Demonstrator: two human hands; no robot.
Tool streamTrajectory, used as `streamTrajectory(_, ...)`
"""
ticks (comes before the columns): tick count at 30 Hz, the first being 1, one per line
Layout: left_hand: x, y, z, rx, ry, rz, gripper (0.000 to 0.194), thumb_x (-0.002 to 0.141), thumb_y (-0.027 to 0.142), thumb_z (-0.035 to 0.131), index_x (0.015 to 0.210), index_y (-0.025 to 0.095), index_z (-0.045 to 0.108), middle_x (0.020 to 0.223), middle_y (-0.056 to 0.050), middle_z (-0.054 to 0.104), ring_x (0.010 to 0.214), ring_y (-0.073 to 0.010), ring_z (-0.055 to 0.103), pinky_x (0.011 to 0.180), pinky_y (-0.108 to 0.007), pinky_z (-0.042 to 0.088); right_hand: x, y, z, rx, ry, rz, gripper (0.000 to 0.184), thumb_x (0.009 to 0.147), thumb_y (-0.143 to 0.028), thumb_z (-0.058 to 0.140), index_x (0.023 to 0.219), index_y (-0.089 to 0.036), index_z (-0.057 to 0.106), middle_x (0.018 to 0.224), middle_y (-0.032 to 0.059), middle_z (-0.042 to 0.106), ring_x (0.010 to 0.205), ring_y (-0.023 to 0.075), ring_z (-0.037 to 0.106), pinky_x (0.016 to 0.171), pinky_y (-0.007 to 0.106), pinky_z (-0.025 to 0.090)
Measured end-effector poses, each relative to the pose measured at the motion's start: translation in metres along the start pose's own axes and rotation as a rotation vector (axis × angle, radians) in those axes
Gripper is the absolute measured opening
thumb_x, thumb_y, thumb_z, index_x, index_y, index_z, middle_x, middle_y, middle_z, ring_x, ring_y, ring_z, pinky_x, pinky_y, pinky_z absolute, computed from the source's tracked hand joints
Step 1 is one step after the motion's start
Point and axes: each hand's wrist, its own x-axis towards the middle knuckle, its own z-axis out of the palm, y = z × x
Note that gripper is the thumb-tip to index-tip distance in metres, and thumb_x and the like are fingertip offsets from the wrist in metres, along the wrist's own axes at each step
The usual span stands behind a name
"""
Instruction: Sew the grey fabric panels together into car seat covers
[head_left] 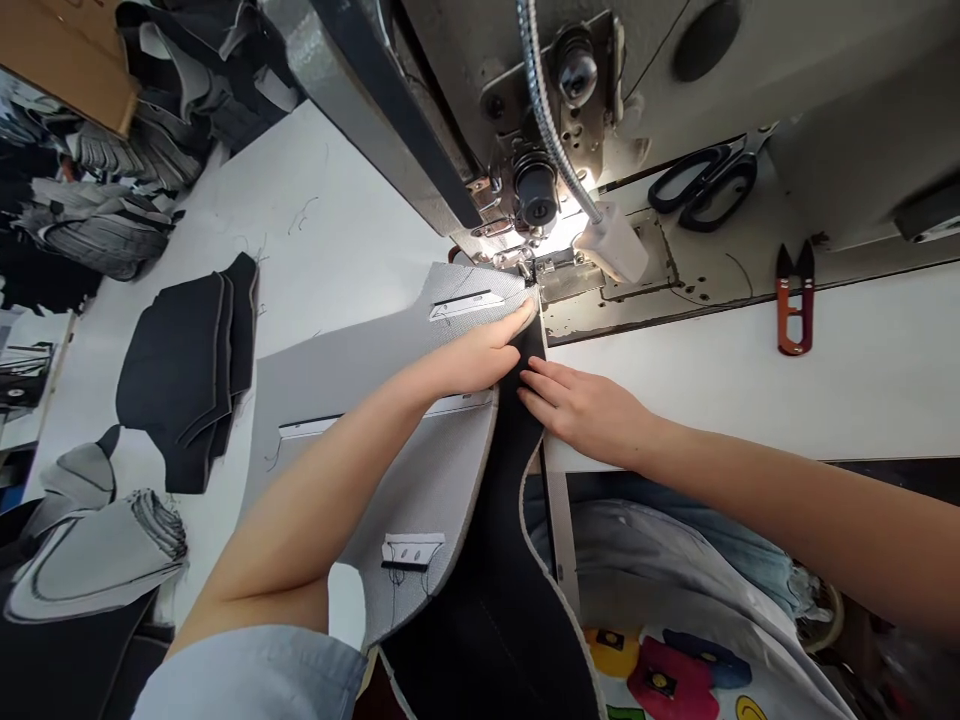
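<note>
A grey foam-backed fabric panel (409,450) with white-and-black strips lies over a black fabric piece (491,590). Their edges meet under the presser foot (527,270) of a sewing machine (442,120). My left hand (484,350) rests on the grey panel just in front of the foot, its fingers stretched out along the edge. My right hand (581,405) lies with fingers extended on the right border of the black piece, slightly nearer to me than the left. Its thumb is hidden.
Orange thread snips (795,300) and black-handled scissors (709,185) lie on the right. A white lamp head (611,245) hangs beside the needle area. Black cut pieces (184,370) and rolled grey pieces (105,560) lie on the white table (322,210) at left.
</note>
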Motion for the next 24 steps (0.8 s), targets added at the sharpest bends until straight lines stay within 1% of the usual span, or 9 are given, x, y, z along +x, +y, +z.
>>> streamTrajectory(4,0.005,0.007,0.003,0.055,0.024,-0.045,0.081,0.078,0.016,0.036,0.157,0.012,0.021,0.162,-0.005,0.028,0.148,-0.0231,0.032,0.122,-0.036,0.031,-0.008,0.003,-0.004,-0.08,0.029,0.011,0.036,0.093,-0.005,0.043,0.117,-0.007,0.07,0.122,0.012,0.07,0.119,0.0238,0.063,0.101,0.032,0.054)
streamTrajectory(7,0.01,0.022,0.003,0.153,0.05,-0.132,0.08,0.08,0.014,0.037,0.158,0.009,0.018,0.156,-0.011,0.04,0.141,-0.0269,0.044,0.116,-0.037,0.039,-0.008,0.007,-0.006,-0.083,0.036,0.045,0.039,0.093,-0.003,0.04,0.12,-0.005,0.068,0.125,0.013,0.069,0.119,0.0225,0.063,0.101,0.03,0.053)
streamTrajectory(10,0.01,0.039,0.004,0.276,0.088,-0.225,0.078,0.084,0.016,0.038,0.158,0.011,0.016,0.138,-0.014,0.06,0.125,-0.0294,0.059,0.103,-0.038,0.048,-0.006,0.009,-0.006,-0.034,0.026,0.056,0.034,0.093,-0.007,0.044,0.115,-0.005,0.069,0.124,0.0185,0.068,0.12,0.0266,0.062,0.104,0.039,0.052)
streamTrajectory(12,0.005,0.048,0.005,0.346,0.09,-0.261,0.077,0.087,0.022,0.038,0.159,0.013,0.011,0.126,-0.015,0.067,0.114,-0.0309,0.065,0.091,-0.038,0.053,-0.006,0.008,-0.007,0.015,0.031,0.031,0.027,0.092,-0.01,0.048,0.103,-0.007,0.072,0.116,0.0213,0.069,0.118,0.0298,0.062,0.104,0.047,0.05)
streamTrajectory(13,0.001,0.051,0.005,0.365,0.069,-0.277,0.078,0.088,0.025,0.04,0.159,0.014,0.008,0.121,-0.015,0.069,0.109,-0.0315,0.067,0.086,-0.038,0.054,-0.006,0.007,-0.007,0.031,0.037,0.011,0.024,0.091,-0.009,0.049,0.098,-0.008,0.073,0.113,0.0218,0.07,0.117,0.0302,0.063,0.104,0.049,0.05)
streamTrajectory(15,-0.007,0.053,0.005,0.364,-0.006,-0.3,0.083,0.089,0.03,0.043,0.159,0.015,0.001,0.114,-0.014,0.071,0.102,-0.0309,0.07,0.081,-0.036,0.054,-0.009,0.003,-0.009,0.031,0.056,-0.019,0.025,0.091,-0.007,0.05,0.1,-0.007,0.072,0.111,0.0215,0.071,0.115,0.0293,0.064,0.104,0.046,0.05)
streamTrajectory(17,-0.013,0.051,0.004,0.316,-0.069,-0.299,0.082,0.089,0.027,0.041,0.159,0.015,-0.001,0.115,-0.013,0.071,0.102,-0.028,0.07,0.083,-0.034,0.053,-0.011,-0.001,-0.01,0.0,0.058,-0.022,0.03,0.091,-0.007,0.048,0.112,-0.004,0.07,0.118,0.022,0.069,0.115,0.0297,0.065,0.102,0.043,0.052)
streamTrajectory(20,-0.013,0.046,0.003,0.264,-0.069,-0.274,0.075,0.09,0.019,0.034,0.159,0.014,0.005,0.127,-0.015,0.066,0.113,-0.0255,0.066,0.091,-0.032,0.05,-0.013,-0.007,-0.009,-0.031,0.028,-0.011,0.037,0.092,-0.009,0.046,0.122,0.0,0.066,0.125,0.0242,0.066,0.117,0.0321,0.064,0.1,0.044,0.053)
streamTrajectory(24,-0.004,0.047,0.0,0.281,-0.055,-0.303,0.075,0.088,0.015,0.034,0.159,0.015,0.009,0.129,-0.015,0.065,0.112,-0.0271,0.066,0.086,-0.032,0.051,-0.011,-0.013,-0.006,-0.025,0.011,0.028,0.039,0.093,-0.012,0.045,0.123,0.002,0.065,0.127,0.0267,0.063,0.119,0.0343,0.063,0.101,0.046,0.052)
